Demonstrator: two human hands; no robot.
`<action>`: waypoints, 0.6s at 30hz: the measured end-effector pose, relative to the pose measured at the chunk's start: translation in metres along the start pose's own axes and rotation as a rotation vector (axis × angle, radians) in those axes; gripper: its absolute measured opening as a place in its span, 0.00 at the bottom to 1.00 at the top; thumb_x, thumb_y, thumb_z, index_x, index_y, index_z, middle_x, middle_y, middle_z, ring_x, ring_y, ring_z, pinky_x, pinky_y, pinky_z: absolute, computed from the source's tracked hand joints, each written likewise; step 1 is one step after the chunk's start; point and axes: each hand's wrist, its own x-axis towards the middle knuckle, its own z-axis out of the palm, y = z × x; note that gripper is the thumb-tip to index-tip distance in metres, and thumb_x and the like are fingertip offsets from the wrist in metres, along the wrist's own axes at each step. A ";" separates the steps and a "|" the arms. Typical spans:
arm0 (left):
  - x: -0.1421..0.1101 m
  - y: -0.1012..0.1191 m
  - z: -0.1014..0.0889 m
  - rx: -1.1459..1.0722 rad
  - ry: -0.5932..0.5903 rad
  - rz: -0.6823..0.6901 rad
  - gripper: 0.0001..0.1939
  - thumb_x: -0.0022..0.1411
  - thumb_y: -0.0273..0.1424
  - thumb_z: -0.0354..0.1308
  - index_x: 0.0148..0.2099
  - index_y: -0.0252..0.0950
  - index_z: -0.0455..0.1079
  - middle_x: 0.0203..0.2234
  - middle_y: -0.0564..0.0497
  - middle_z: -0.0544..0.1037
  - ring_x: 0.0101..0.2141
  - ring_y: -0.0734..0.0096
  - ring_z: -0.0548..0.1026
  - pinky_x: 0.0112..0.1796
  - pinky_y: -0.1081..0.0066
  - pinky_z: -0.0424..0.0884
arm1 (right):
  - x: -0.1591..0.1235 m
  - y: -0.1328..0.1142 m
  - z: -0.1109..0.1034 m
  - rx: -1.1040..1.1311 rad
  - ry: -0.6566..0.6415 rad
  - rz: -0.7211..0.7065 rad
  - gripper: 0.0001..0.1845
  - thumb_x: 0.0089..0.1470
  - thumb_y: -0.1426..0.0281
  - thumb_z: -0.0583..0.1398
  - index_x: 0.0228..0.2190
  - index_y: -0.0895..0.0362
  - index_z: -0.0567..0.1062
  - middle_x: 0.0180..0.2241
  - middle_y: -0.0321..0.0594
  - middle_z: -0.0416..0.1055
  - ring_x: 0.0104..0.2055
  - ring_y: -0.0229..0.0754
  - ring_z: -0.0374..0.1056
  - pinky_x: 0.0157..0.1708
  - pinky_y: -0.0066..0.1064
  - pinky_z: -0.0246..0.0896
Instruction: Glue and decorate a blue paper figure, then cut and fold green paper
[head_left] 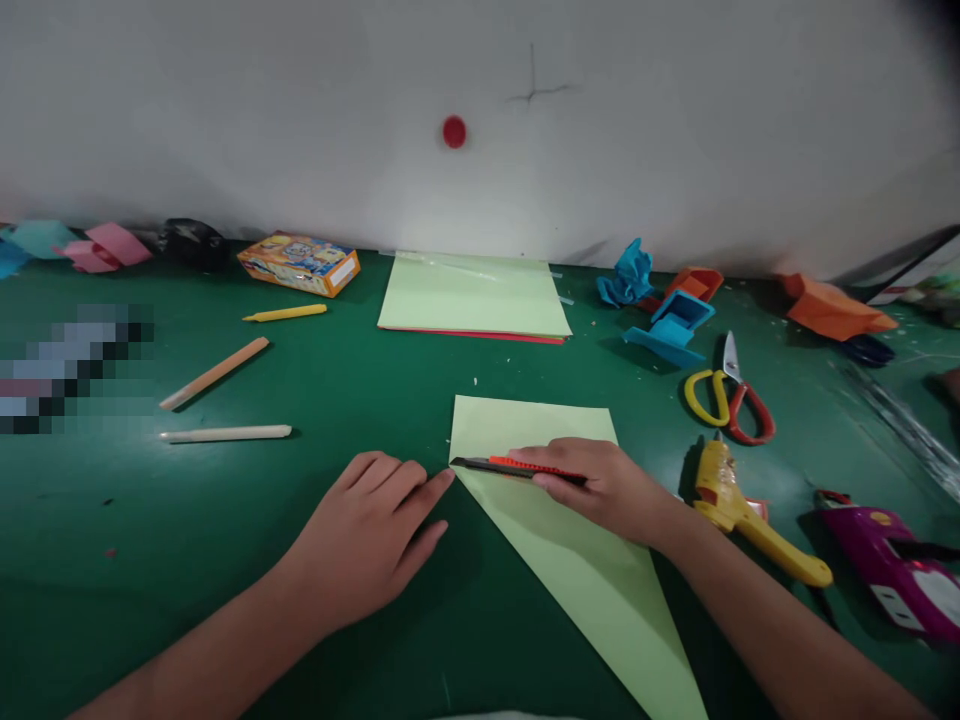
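A pale green sheet of paper (570,560) lies on the table, its left side running in a slant from the left corner down to the right. My right hand (592,485) grips a box cutter (517,468) with an orange and black body. The cutter's dark blade lies across the paper, its tip at the left corner. My left hand (375,530) rests on the table with fingers stretched out, and its index fingertip is close to the blade tip and paper corner.
Scissors (727,395), a yellow glue gun (750,520) and a purple device (892,565) lie at right. A paper stack (476,295) is at the back, near a small box (300,262). Several pens, including a yellow one (289,313), lie at left. Blue folded paper (675,325) sits back right.
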 end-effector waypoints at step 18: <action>0.006 -0.002 0.002 -0.064 -0.003 -0.014 0.18 0.74 0.29 0.49 0.60 0.41 0.74 0.39 0.47 0.73 0.39 0.60 0.70 0.43 0.59 0.64 | 0.002 -0.007 -0.009 0.080 -0.026 0.089 0.21 0.69 0.62 0.55 0.59 0.42 0.75 0.39 0.41 0.78 0.40 0.45 0.70 0.39 0.34 0.66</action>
